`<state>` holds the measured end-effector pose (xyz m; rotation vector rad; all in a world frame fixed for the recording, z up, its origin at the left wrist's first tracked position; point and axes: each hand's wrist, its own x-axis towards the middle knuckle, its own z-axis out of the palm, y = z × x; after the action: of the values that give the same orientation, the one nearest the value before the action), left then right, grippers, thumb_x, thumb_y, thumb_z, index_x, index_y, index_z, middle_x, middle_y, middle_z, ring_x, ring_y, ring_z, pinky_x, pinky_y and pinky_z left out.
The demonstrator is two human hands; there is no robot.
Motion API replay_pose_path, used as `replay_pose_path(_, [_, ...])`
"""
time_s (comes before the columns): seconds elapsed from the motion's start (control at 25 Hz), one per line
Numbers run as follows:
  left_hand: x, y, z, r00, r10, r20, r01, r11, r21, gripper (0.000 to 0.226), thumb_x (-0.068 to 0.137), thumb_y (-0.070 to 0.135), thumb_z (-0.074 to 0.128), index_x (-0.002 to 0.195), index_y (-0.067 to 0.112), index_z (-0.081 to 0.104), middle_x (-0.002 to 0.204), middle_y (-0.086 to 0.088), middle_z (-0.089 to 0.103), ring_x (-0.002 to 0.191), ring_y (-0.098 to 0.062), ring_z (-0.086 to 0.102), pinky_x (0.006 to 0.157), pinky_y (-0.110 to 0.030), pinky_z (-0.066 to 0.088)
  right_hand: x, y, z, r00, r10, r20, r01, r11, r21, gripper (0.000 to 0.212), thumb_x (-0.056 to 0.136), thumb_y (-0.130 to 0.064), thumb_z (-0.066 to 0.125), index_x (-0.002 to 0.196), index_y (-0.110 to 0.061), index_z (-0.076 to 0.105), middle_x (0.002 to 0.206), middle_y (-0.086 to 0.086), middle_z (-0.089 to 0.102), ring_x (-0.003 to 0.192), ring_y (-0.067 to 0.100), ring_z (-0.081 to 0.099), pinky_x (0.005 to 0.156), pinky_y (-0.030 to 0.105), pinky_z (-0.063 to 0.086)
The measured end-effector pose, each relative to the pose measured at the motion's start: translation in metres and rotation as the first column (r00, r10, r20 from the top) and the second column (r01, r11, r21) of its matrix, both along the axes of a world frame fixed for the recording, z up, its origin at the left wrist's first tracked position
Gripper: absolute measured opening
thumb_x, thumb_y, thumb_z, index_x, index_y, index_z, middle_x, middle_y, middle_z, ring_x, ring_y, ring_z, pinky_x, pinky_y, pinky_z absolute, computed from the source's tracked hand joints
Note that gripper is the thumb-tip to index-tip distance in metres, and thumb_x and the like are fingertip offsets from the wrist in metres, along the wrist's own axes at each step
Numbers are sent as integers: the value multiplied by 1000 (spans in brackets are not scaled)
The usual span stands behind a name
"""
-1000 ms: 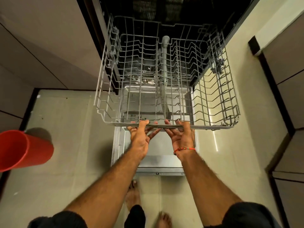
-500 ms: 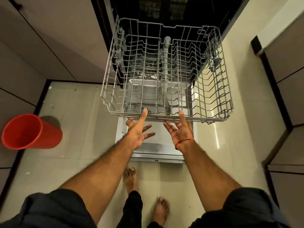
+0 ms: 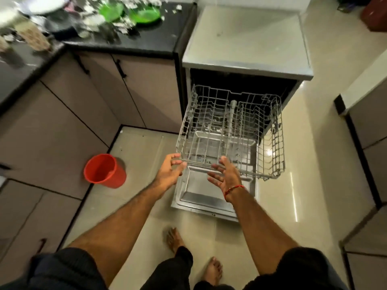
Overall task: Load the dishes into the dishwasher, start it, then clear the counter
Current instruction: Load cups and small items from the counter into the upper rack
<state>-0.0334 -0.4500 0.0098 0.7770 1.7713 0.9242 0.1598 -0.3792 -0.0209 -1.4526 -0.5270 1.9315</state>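
wire rack [image 3: 230,130] pulled out of dishwasher [image 3: 247,53], left hand [image 3: 168,171] and right hand [image 3: 225,174] spread loose at its front rim, holding nothing

Warm, dim indoor light. Glare streaks the glossy floor [image 3: 294,197] right of my hands. The counter [image 3: 125,41] far up-left smears with motion blur, wide-angle bending the edges. The dishwasher [image 3: 247,49] cavity is black.

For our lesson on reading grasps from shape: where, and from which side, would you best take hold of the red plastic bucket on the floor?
Grip the red plastic bucket by its open rim, from above. It stands roughly upright on the pale tiled floor with its mouth facing up; no handle shows. The cabinets crowd its left, so the dishwasher side looks freer.
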Motion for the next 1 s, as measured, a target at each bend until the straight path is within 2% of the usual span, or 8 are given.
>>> replay_pose_path(0.16, [-35, -21, 64, 994, 63, -87, -56, 995, 88, 37, 99, 30, 60, 135, 30, 49, 124, 7, 60, 96, -18, 68, 77, -38, 55, -46, 1, 74, 983, 179, 52, -183, 980, 83, 43, 96, -46, 55, 127, -17, 57, 120, 6, 66, 102, 31, 66, 89, 47, 56])
replay_pose_path(0.36, [-100, -2, 104, 978, 166, -128, -135, 965, 226, 33, 100, 24, 60, 132, 25, 52, 121, 3, 62, 87, -17, 68, 63, -32, 49, -118, 23, 125, 961, 261, 87, -274, 938, 212, 42, 96, -43, 57, 126, -14, 56, 114, 4, 68, 89, 28, 67, 77, 41, 57])
replay_pose_path(0.44, [-139, 10, 110, 974, 157, -163, -111, 959, 262, 32, 99, 24, 61, 130, 23, 54, 121, 2, 63, 91, -20, 70, 64, -25, 51, -155, 36, 134, 959, 265, 104, -283, 925, 254, 39, 95, -43, 58, 121, -14, 58, 115, 5, 70, 86, 27, 68, 72, 39, 57])
replay_pose_path(0.48, [-161, 15, 111, 972, 154, -179, -98, 953, 287, 31, 99, 22, 62, 129, 22, 55, 120, 0, 63, 91, -22, 69, 61, -18, 50, -175, 41, 138, 959, 262, 110, -282, 920, 270, 35, 95, -42, 59, 117, -14, 59, 115, 6, 70, 84, 26, 68, 71, 37, 56])
replay_pose_path(0.56, [-208, 25, 114, 962, 145, -231, -58, 937, 345, 29, 97, 19, 65, 125, 21, 58, 117, -2, 65, 91, -27, 69, 55, -14, 47, -218, 51, 145, 958, 265, 107, -285, 909, 304, 25, 95, -40, 59, 109, -19, 60, 114, 6, 71, 80, 24, 66, 69, 35, 54])
replay_pose_path(0.68, [-291, 35, 121, 954, 129, -272, -32, 942, 334, 28, 96, 23, 66, 124, 26, 60, 116, 6, 65, 89, -33, 70, 61, -20, 47, -295, 67, 162, 961, 251, 118, -277, 902, 333, 19, 95, -38, 58, 105, -21, 62, 109, 4, 71, 80, 24, 66, 67, 34, 54])
replay_pose_path(0.84, [-393, 49, 127, 944, 138, -301, -30, 940, 339, 28, 95, 28, 68, 119, 40, 59, 116, 14, 65, 86, -28, 70, 73, -34, 58, -388, 94, 187, 970, 227, 83, -241, 885, 399, 22, 97, -31, 57, 110, -14, 64, 107, 7, 72, 80, 26, 69, 71, 39, 57])
replay_pose_path(1.0, [-446, 83, 134, 948, 172, -267, -64, 927, 370, 29, 96, 22, 66, 123, 29, 59, 117, 8, 65, 84, -26, 72, 67, -29, 57, -445, 120, 197, 971, 228, 72, -236, 867, 439, 24, 97, -27, 57, 114, -12, 63, 109, 10, 72, 83, 29, 69, 69, 38, 56])
